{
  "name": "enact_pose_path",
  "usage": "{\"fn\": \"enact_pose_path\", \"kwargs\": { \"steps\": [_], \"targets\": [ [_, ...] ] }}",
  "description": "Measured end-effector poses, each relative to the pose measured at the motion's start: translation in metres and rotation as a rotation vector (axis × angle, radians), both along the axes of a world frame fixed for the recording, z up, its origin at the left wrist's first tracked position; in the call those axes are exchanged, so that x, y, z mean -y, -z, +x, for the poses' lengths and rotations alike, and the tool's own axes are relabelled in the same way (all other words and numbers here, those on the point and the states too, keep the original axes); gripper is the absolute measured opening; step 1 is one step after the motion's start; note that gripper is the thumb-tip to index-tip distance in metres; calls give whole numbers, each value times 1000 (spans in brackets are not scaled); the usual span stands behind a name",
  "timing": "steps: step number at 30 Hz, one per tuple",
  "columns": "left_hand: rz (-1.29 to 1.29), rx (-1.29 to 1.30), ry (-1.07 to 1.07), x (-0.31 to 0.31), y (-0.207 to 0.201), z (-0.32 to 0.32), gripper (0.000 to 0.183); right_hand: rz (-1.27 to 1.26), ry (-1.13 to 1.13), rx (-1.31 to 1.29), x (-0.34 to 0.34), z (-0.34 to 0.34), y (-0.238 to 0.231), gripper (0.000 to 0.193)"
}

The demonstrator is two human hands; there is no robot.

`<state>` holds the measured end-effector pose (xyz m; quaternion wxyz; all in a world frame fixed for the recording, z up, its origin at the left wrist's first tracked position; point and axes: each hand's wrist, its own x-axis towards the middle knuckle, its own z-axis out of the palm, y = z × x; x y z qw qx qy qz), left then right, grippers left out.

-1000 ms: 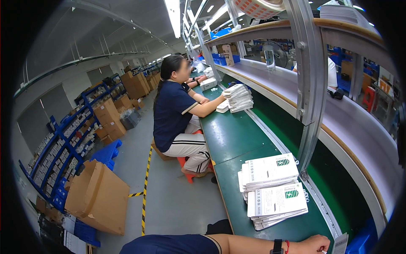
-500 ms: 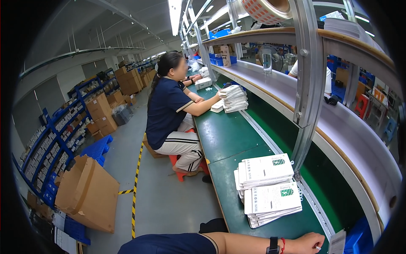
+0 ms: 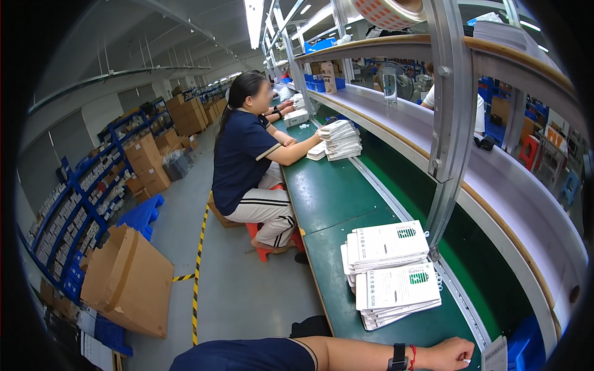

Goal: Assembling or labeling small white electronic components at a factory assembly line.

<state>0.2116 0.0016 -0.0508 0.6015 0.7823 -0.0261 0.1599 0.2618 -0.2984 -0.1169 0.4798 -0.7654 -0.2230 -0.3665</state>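
Observation:
My left hand (image 3: 453, 354) lies low at the right, by the bench's far edge, with a dark watch and a red cord at its wrist. Its fingers are curled closed around a small white piece (image 3: 467, 360), mostly hidden, whose kind I cannot make out. Beyond my forearm, two stacks of flat white boxes with green battery pictures stand on the green bench: a nearer stack (image 3: 399, 287) and a farther stack (image 3: 390, 242). White loops stick out at their right side. My right hand is out of the picture.
A person (image 3: 247, 148) in a dark shirt sits farther along the bench (image 3: 337, 191), one hand at another white stack (image 3: 340, 139). A metal post (image 3: 447, 123) and a long shelf (image 3: 396, 123) line the right. A cardboard box (image 3: 127, 278) stands on the floor at left.
The view has shifted very slightly. My left hand stays at nearly the same place, its fingers turned a little, with less of the white piece showing.

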Motion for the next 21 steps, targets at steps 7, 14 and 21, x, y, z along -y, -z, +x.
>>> {"fn": "enact_pose_path", "kwargs": {
  "steps": [7, 14, 21],
  "targets": [
    [-8, -36, 57, 0, -7, 0, 14, -305, 45, -284, -64, -42, -110, 20],
    [6, -65, 53, -1, -11, -2, 11, -275, -43, -277, -62, -42, -109, 19],
    [24, -24, 31, 0, -4, 0, 10, -333, 66, -240, -52, -37, -93, 21]
  ]
}}
